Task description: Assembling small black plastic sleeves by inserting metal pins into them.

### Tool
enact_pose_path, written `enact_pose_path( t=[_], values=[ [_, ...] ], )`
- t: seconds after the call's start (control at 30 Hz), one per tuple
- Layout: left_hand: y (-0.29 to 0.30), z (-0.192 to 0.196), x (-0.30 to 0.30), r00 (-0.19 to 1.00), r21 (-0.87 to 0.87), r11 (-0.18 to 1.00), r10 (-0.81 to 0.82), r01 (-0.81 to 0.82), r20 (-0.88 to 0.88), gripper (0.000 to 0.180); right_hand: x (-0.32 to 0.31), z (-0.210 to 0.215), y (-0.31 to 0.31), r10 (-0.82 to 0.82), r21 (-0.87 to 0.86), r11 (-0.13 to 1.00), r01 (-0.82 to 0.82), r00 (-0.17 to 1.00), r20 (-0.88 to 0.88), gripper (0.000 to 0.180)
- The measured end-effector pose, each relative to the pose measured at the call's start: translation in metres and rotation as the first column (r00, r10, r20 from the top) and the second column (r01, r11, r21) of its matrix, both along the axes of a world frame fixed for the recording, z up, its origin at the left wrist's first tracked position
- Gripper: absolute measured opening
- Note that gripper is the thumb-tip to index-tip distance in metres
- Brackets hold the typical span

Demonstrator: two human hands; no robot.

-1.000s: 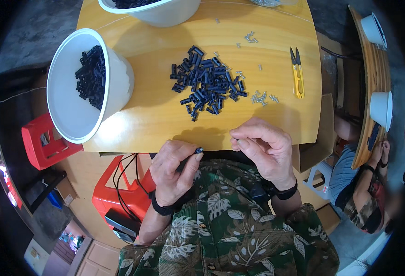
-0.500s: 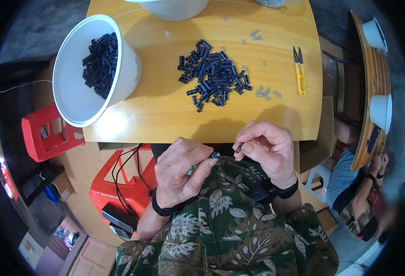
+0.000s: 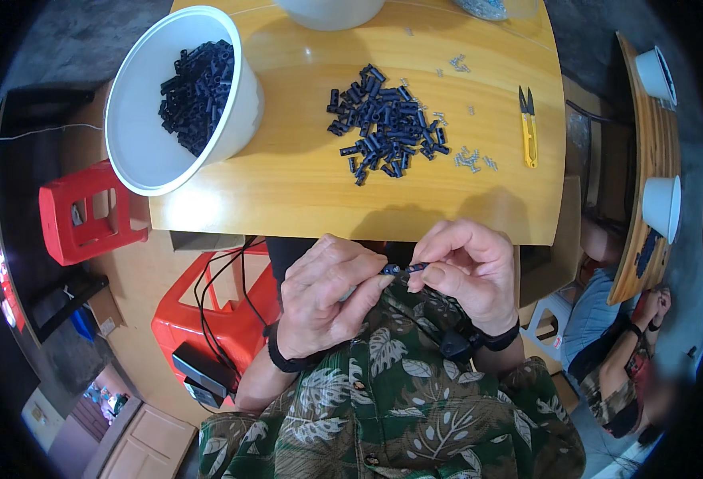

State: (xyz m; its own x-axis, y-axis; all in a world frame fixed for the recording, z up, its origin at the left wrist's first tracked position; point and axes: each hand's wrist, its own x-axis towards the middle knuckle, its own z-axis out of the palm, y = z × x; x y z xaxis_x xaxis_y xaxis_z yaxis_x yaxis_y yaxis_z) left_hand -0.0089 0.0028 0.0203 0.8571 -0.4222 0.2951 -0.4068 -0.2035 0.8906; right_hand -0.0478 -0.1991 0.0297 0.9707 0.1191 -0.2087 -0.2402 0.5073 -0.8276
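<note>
My left hand [image 3: 327,299] and my right hand [image 3: 467,271] meet close to my chest, just below the near edge of the wooden table [image 3: 303,191]. Between their fingertips they pinch a small black tube piece [image 3: 403,269], each hand gripping one end. A loose pile of similar small black tubes [image 3: 383,120] lies in the middle of the table. A white bucket [image 3: 140,136] at the table's left corner holds more black tubes [image 3: 196,92].
Yellow snips [image 3: 529,128] lie at the table's right, with small metal bits [image 3: 473,160] beside the pile. Another white bowl [image 3: 331,12] stands at the far edge. Red stools [image 3: 84,215] sit below left. Another person [image 3: 623,351] sits at a second table with white bowls [image 3: 661,207] on the right.
My hands have come together; the left hand brought its small black piece to the right hand's fingers, and now both pinch it. The view shifted slightly.
</note>
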Motion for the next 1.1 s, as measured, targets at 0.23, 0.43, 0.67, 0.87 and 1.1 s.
enact_pose_path(
  t=[0.23, 0.43, 0.67, 0.87, 1.1],
  values=[
    [0.002, 0.004, 0.0, 0.989, -0.081, 0.995, -0.068, 0.058, -0.129, 0.017, -0.001, -0.001, 0.007, -0.065, -0.021, 0.998, 0.066, 0.997, 0.042, 0.016],
    [-0.003, 0.002, -0.005, 0.973, -0.178, 0.984, -0.07, 0.03, -0.222, 0.013, 0.001, -0.001, 0.02, -0.146, -0.118, 0.98, 0.159, 0.983, 0.112, 0.019],
    [-0.003, 0.005, -0.003, 0.985, -0.111, 0.992, -0.069, 0.052, -0.16, 0.016, 0.002, -0.002, 0.02, -0.09, -0.236, 0.963, 0.129, 0.982, 0.168, 0.014],
    [-0.003, 0.003, -0.004, 0.999, 0.004, 1.0, -0.004, 0.004, -0.041, 0.018, 0.007, -0.003, 0.021, 0.017, -0.547, 0.815, 0.189, 0.937, 0.349, 0.015],
    [0.001, -0.001, -0.005, 0.986, -0.071, 0.997, -0.035, 0.023, -0.165, 0.015, 0.0, -0.006, 0.013, -0.185, -0.113, 0.974, 0.198, 0.976, 0.114, 0.02]
  ],
)
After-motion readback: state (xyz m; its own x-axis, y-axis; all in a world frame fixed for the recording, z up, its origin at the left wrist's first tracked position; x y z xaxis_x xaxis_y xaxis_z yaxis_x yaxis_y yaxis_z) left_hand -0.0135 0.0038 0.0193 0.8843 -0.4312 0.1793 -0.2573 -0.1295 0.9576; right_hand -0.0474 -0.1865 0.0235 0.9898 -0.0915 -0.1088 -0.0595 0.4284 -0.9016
